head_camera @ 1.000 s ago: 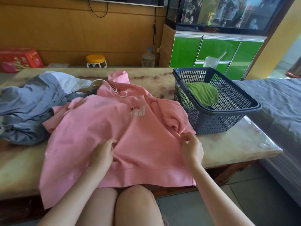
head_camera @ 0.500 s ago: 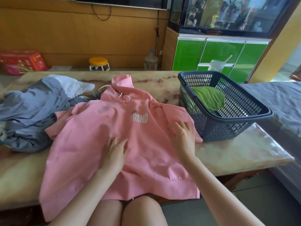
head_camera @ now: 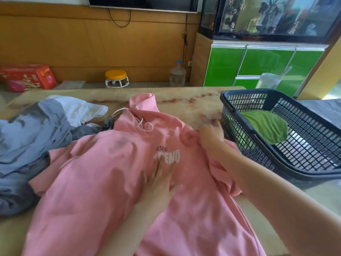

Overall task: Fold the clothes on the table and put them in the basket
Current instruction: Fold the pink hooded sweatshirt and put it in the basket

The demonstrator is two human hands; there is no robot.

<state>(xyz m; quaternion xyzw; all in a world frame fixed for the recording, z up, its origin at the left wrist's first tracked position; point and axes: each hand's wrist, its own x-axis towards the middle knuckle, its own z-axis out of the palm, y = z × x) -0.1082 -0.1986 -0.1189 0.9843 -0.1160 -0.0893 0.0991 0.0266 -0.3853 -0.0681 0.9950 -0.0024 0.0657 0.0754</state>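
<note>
The hoodie [head_camera: 110,182] lies front-up on the table [head_camera: 184,100] beside the basket [head_camera: 313,163]. The left hand [head_camera: 160,182] lies flat on its chest. The right hand [head_camera: 210,135] pinches bunched shoulder cloth, best pulled smooth before folding the sleeve in.

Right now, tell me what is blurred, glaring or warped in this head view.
Head view: the left hand is motion-smeared over the pink hoodie print; head view: the right hand is soft too; head view: wide-angle warp leans the green cabinet; head view: reflections wash the aquarium glass.
</note>
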